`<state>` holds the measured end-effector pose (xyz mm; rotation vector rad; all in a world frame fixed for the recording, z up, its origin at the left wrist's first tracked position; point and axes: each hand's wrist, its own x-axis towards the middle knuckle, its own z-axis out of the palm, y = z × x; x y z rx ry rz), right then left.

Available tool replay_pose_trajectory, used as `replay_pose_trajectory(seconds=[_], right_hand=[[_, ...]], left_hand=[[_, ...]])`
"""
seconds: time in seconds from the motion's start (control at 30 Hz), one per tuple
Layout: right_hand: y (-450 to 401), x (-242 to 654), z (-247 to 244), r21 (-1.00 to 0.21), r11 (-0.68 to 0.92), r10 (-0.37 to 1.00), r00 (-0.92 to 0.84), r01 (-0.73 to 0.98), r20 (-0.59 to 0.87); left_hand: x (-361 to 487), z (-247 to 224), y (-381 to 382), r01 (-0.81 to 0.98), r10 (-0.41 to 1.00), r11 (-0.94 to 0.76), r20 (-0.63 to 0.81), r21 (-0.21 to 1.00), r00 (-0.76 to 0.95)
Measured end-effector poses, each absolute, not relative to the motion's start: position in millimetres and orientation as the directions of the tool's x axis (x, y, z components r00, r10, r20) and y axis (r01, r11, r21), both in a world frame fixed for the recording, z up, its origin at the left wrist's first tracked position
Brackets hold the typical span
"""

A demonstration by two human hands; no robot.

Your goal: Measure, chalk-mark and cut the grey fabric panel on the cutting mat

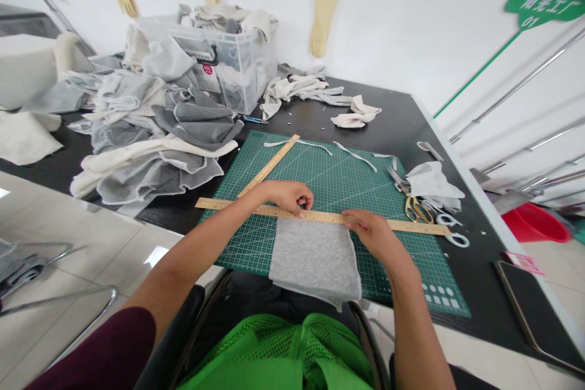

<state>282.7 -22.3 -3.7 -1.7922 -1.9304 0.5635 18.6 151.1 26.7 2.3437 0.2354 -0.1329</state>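
Note:
A long wooden ruler (260, 209) lies across the green cutting mat (247, 250), over the top edge of a grey fabric piece (315, 256) that hangs past the mat's front edge. My left hand (291, 196) is at the ruler above the fabric, its fingers curled in and a fingertip at the ruler; anything between them is too small to tell. Beside the fabric's upper right corner, my right hand (369, 230) grips the ruler with its fingers on top. A second wooden ruler (272, 161) lies slanted behind my left forearm.
Grey and white fabric (155, 128) is piled at the left, before a clear plastic bin (242, 64). Gold-handled scissors (417, 209), white-handled scissors (457, 239) and a cloth scrap (434, 184) lie right. Thin strips (356, 156) cross the mat's back. A phone (537, 311) rests front right.

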Motion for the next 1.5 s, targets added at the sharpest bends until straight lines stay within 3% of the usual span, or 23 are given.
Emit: replay_pose_trajectory(seconds=[0.4, 0.97, 1.33, 1.5], right_hand=[[-22.4, 283.5, -4.9, -0.558, 0.1, 0.995, -0.074, 0.824, 0.069], [-19.9, 282.3, -3.3, -0.584, 0.057, 0.998, -0.035, 0.81, 0.048], [-23.5, 283.7, -1.0, -0.562, 0.036, 0.999, -0.022, 0.826, 0.032], [-27.9, 270.4, 5.0, -0.675, -0.017, 0.988, 0.114, 0.737, 0.1]], left_hand=[[19.2, 30.9, 147.5, 0.243, 0.153, -0.68, -0.19, 0.692, 0.97], [21.0, 30.7, 146.0, 0.244, 0.14, -0.743, -0.213, 0.623, 0.967], [18.9, 36.3, 136.2, 0.295, 0.214, -0.786, -0.208, 0.544, 0.954], [19.4, 38.7, 132.6, 0.318, 0.239, -0.8, -0.216, 0.509, 0.947]])
